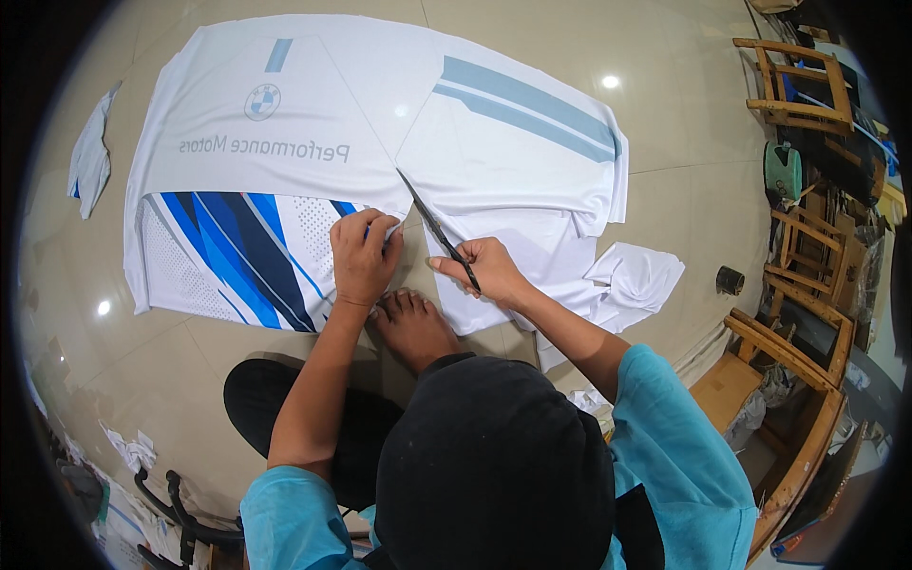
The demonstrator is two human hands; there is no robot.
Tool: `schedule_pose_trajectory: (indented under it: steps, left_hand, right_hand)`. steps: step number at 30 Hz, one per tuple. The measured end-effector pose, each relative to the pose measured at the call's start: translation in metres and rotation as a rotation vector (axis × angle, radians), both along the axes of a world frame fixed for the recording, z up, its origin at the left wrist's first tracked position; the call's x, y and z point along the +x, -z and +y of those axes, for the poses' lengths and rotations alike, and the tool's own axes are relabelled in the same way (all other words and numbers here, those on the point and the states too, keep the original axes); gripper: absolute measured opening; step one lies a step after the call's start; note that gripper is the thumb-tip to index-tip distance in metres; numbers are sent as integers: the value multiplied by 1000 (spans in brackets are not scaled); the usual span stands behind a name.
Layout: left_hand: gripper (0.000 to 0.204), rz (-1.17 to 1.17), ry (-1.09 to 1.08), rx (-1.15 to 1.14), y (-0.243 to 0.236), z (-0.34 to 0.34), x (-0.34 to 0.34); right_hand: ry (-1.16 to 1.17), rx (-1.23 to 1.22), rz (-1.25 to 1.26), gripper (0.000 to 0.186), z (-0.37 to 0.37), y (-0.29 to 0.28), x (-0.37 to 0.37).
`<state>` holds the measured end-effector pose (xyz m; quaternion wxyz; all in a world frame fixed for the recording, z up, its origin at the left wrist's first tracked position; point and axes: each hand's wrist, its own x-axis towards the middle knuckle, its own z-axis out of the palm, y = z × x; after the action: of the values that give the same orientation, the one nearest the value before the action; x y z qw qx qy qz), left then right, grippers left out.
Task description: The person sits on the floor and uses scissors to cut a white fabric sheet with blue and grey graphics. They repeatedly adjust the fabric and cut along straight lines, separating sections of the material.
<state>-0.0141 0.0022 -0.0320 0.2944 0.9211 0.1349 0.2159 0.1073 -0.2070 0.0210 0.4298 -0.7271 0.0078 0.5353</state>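
A large white printed fabric [313, 85] lies spread on the floor, its pale grey-blue print showing through in reverse. Its near left part is folded over, baring a blue, navy and white pattern [252, 256]. My right hand [489, 269] is closed round the handles of dark scissors [434, 223]. Their blades point away from me, with the tips at the inner end of a cut that parts the fabric. Left of the blades, my left hand [364, 255] has its fingers bent down on the fabric's cut edge, pinching it. The fingertips are partly hidden.
My bare foot [415, 328] rests close behind the hands, near the fabric. A crumpled white piece [641, 277] lies to the right, and a small scrap [92, 157] to the far left. Wooden frames [798, 90] and a dark cup-like object [730, 280] stand along the right side.
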Motion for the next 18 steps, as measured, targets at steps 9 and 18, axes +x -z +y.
schedule_pose_trajectory:
  steps: [9,18]
  left_hand:
    - [26,-2,0,-9,0,0,0]
    - [25,-17,3,-9,-1,0,0]
  right_hand:
    - [5,33,-10,59,4,3,3]
    - [44,56,34,58,18,3,9]
